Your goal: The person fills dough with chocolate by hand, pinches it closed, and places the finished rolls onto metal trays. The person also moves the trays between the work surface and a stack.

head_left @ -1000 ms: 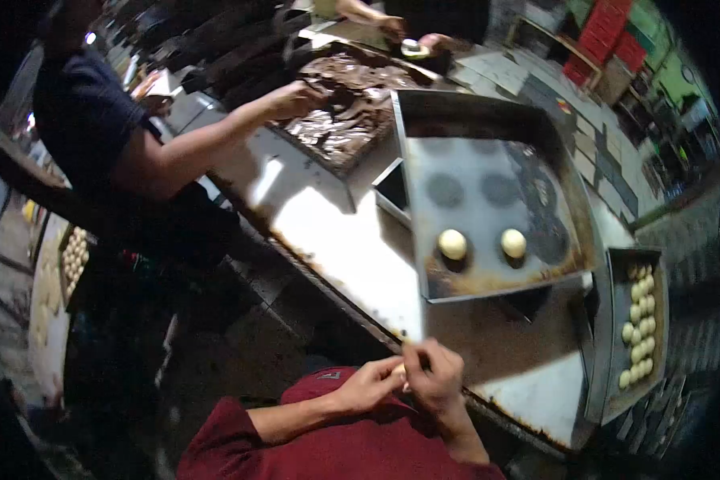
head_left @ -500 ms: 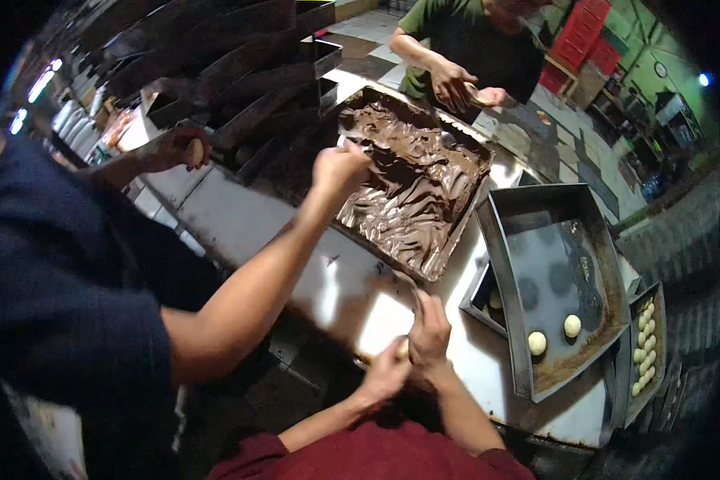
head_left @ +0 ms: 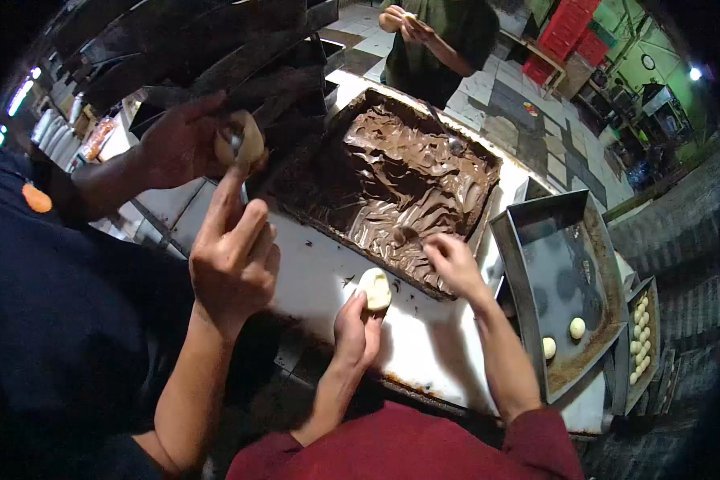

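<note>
My left hand (head_left: 356, 332) holds a flattened piece of pale dough (head_left: 374, 290), with a hollow in its upper face, above the table's near edge. Over the near right part of a tray of chocolate filling (head_left: 412, 172), my right hand (head_left: 458, 270) is closed on what looks like a spoon (head_left: 409, 235). Its dark, coated head is at the filling's surface, and my fingers hide part of the handle. The filling is thick, glossy and ridged.
Right of the filling, a metal tray (head_left: 564, 272) with two dough balls (head_left: 577, 328) sits tilted. Beyond it, another tray (head_left: 654, 316) carries several more. At left, a co-worker's hands (head_left: 232, 264) work a dough piece with a utensil. Another person (head_left: 440, 48) stands across the table, holding dough.
My hands have moved apart: the left brings the dough up into view, the right carries the spoon forward to the filling. The left co-worker's hand has withdrawn from the filling to their dough.
</note>
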Demonstrator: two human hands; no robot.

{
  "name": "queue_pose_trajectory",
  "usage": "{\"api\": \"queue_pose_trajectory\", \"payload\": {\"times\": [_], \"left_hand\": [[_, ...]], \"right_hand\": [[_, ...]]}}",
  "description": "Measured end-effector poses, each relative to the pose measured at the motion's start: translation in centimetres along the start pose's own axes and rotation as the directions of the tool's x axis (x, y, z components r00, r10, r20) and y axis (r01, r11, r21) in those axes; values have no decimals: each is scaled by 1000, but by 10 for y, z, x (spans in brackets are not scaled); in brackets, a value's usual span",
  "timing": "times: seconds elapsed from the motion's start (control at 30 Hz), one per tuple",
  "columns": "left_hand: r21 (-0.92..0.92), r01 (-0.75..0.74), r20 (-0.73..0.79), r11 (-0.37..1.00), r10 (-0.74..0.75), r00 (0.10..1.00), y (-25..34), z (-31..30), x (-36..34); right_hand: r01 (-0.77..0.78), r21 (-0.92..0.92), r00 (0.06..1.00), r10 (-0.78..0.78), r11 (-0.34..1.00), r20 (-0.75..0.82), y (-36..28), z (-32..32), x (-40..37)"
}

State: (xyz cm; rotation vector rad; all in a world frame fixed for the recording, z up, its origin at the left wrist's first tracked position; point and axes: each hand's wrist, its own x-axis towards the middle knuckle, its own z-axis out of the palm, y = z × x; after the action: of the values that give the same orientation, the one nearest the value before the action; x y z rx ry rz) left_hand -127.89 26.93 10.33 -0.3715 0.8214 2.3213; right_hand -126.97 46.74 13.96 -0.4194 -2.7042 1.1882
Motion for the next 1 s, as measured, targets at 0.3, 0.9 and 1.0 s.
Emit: {"api": "queue_pose_trajectory", "payload": {"times": [0.3, 0.9, 1.0], "left_hand": [[-417, 109, 437, 902, 94, 894, 34, 30, -71], [51, 138, -43, 989, -136, 990, -167, -15, -253], [624, -193, 296, 757, 0, 955, -176, -5, -306]], "right_hand": [[294, 72, 882, -242, 953, -404, 26, 30, -132], [713, -111, 684, -722, 692, -108, 11, -18, -378], [171, 470, 985, -167, 866, -51, -2, -38, -404]]}}
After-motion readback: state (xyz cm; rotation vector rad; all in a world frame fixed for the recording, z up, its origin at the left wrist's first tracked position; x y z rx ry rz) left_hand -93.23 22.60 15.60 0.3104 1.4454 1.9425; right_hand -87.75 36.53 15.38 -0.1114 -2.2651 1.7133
